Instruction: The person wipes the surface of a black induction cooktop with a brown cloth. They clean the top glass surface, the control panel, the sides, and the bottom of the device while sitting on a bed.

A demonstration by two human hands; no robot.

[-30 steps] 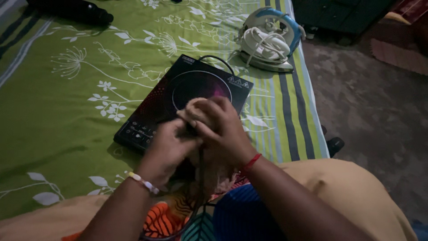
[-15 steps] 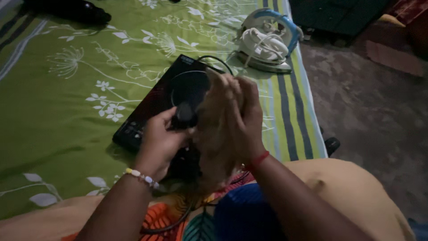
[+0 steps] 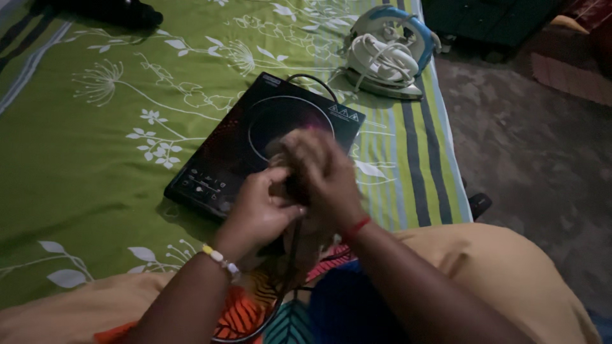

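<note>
My left hand (image 3: 261, 213), with a bead bracelet on the wrist, is closed around the plug end of a black power cord (image 3: 287, 280) that hangs down toward my lap. My right hand (image 3: 325, 175), a red thread on its wrist, presses a brownish cloth (image 3: 311, 241) around the same plug, which is mostly hidden between the two hands. Both hands hover over the near right corner of a black induction cooktop (image 3: 255, 137) lying flat on a green floral bedsheet (image 3: 95, 159).
A white and blue clothes iron (image 3: 386, 54) with its cord wound on it rests at the bed's far right edge. A dark object (image 3: 121, 9) lies at the top left. Grey floor (image 3: 542, 140) and a dark sandal (image 3: 479, 205) are to the right.
Both hands rose with the plug and cloth half a second ago, then came back down and closed together over the plug. The view shifted slightly downward.
</note>
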